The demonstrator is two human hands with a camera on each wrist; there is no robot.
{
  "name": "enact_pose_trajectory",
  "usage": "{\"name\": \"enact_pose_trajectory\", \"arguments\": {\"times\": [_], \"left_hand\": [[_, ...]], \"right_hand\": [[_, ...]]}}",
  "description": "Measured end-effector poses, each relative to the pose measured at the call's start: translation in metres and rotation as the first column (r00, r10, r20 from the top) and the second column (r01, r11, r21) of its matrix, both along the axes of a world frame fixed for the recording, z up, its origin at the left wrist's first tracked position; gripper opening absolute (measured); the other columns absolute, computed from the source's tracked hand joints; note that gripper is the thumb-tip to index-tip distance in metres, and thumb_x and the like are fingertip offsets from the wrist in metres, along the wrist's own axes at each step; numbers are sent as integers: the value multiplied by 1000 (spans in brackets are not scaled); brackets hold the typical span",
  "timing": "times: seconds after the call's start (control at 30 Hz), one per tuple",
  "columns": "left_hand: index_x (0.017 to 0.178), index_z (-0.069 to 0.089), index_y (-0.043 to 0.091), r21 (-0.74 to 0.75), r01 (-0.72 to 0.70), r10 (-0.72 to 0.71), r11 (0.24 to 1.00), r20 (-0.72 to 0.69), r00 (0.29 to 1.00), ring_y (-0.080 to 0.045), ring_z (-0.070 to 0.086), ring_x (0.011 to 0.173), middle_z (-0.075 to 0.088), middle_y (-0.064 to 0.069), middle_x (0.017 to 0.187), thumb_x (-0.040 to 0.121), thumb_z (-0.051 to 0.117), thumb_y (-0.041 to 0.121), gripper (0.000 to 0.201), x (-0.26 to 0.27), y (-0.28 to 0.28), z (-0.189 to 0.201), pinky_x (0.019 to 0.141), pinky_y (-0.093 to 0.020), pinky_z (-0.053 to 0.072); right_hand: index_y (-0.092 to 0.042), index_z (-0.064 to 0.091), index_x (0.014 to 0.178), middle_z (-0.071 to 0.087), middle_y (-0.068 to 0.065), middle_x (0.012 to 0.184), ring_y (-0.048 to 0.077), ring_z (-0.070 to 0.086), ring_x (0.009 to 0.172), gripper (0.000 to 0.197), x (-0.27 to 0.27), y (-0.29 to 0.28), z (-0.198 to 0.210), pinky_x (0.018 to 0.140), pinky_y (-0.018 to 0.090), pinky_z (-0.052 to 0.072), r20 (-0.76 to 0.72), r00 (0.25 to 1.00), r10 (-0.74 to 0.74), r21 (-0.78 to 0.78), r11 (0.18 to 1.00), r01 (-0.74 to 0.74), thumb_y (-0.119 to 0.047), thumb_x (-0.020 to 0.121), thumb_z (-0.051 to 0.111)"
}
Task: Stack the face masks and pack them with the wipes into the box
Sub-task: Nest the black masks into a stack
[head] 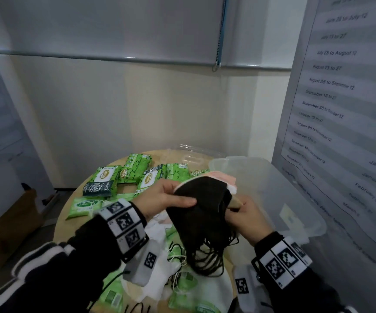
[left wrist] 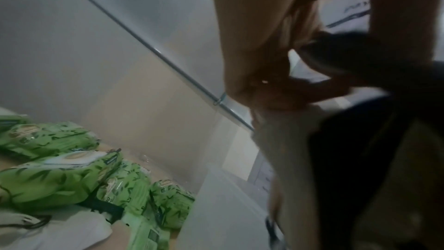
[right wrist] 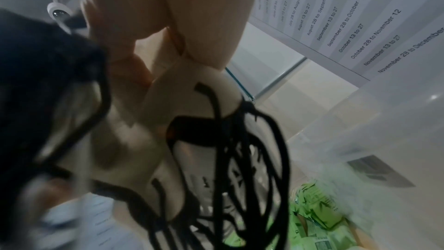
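Observation:
Both my hands hold a stack of face masks [head: 201, 211] above the round table, black ones outermost, pink and white edges showing at its top. My left hand [head: 171, 196] pinches the stack's left side, thumb laid across the black front. My right hand [head: 242, 214] grips its right edge. Black ear loops [head: 211, 256] dangle below; they fill the right wrist view [right wrist: 230, 159]. Several green wipes packs [head: 123, 177] lie at the table's back; the left wrist view shows them low on the left [left wrist: 60, 178]. The clear plastic box [head: 279, 193] stands to the right.
White masks [head: 159, 267] and more green packs [head: 112, 294] lie on the wooden table [head: 67, 220] under my wrists. A clear lid [head: 193, 154] rests behind the box. A wall poster of dates [head: 340, 109] hangs close on the right.

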State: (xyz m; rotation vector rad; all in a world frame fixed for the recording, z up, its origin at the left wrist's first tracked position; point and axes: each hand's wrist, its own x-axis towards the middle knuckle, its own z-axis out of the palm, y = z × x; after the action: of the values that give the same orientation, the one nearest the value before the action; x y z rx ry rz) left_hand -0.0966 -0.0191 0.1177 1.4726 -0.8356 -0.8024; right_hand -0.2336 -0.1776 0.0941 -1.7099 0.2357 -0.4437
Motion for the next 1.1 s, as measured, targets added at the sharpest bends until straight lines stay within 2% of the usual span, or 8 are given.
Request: {"name": "enact_pose_trajectory", "arguments": {"times": [0.13,0.2,0.27,0.4,0.5,0.73,0.9,1.1], "left_hand": [[68,75,20,-81,-169,183,982,230,956,-4,53,106,54,11,110,49,76,46,32,-9,-9,-10,94,-21,41],[65,74,28,-74,-139,155,987,296,942,8,44,117,48,19,126,57,77,37,12,-10,-10,-9,95,-12,35],[70,76,21,-57,-55,69,997,277,959,9,47,117,49,17,129,62,76,28,11,-10,-10,-9,95,-9,37],[80,75,4,-9,-80,80,997,172,982,-14,66,91,68,-3,99,71,78,11,12,-13,-10,-8,84,-28,51],[75,74,5,22,-167,161,986,164,973,-16,65,74,68,0,77,74,75,6,2,-14,-10,-8,72,-30,52],[64,73,11,-19,-249,249,968,137,959,-14,65,64,69,-2,69,71,76,0,13,-14,-12,-3,60,-23,51],[64,69,2,-57,-471,471,880,-18,882,-21,63,52,68,-11,61,66,77,0,9,4,-5,3,49,-25,53],[76,69,4,-131,-582,567,802,-139,812,-18,68,57,72,-6,65,71,74,-2,9,17,0,4,53,-23,55]], "right_hand": [[-6,52,57,49,2,57,15,45,57,2,0,-5,-2,55,25,35,15,1000,-21,-38,999,21,-5,59,53],[-8,52,56,50,-3,54,12,46,56,4,-2,-7,-1,54,24,36,11,1000,0,-34,999,0,-5,59,54],[-6,50,54,48,-3,52,10,44,53,9,-3,-7,0,52,23,35,6,999,44,-30,999,-44,-3,59,56],[-18,48,45,44,-10,48,3,40,47,24,-4,-5,2,48,18,33,2,996,86,-27,996,-86,0,59,54],[-13,42,50,40,-10,49,2,38,48,15,-3,-3,2,48,18,31,-5,998,62,-38,997,-62,-4,57,51],[-21,52,45,47,-12,44,-2,43,43,21,-1,2,6,45,11,36,1,999,44,9,999,-44,-5,58,49],[-13,72,91,72,8,85,19,64,78,33,-1,-20,1,69,33,51,19,994,-104,187,977,99,-12,63,53],[-12,63,64,62,0,58,13,57,58,11,-12,-33,15,56,26,46,96,970,-223,227,954,197,-13,61,53]]}}
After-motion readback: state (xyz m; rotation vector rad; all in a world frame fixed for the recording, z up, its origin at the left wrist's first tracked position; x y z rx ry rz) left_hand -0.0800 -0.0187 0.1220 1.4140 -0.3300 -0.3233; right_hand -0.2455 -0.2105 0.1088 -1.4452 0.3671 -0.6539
